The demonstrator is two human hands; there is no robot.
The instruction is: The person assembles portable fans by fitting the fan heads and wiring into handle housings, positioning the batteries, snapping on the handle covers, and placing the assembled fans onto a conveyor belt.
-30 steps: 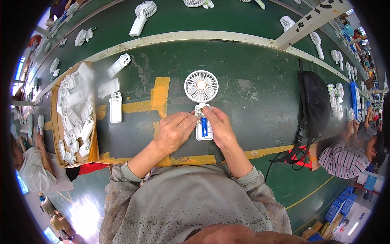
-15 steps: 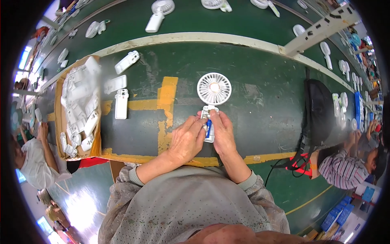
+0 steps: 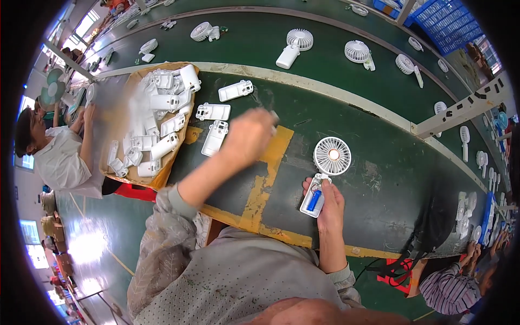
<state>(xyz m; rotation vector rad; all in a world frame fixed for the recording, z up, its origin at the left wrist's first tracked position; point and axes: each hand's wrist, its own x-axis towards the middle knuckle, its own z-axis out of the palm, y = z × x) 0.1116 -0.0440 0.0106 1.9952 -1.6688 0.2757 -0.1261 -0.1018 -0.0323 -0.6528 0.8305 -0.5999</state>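
A small white handheld fan (image 3: 332, 156) lies on the green bench, its round grille pointing away from me. My right hand (image 3: 332, 208) is closed round the right side of its opened handle. Inside that handle sits a blue cylindrical battery (image 3: 314, 200). My left hand (image 3: 248, 136) is off the fan, above the bench near the yellow tape; motion smears its fingers, so I cannot make out whether they hold anything. Close to it lie three white handle shells: one farther back (image 3: 235, 91), one in the middle (image 3: 213, 112) and one nearer (image 3: 215, 138).
A cardboard box (image 3: 162, 177) of white shells stands at the left. Behind a pale rail (image 3: 303, 81), more fans (image 3: 300, 40) lie on a green belt. A metal post (image 3: 466, 106) and a black bag (image 3: 436, 219) are at the right. People sit on both sides.
My left hand has left the fan and swung left toward the loose shells. The right hand keeps hold of the handle, where the battery now shows uncovered. The view has turned left.
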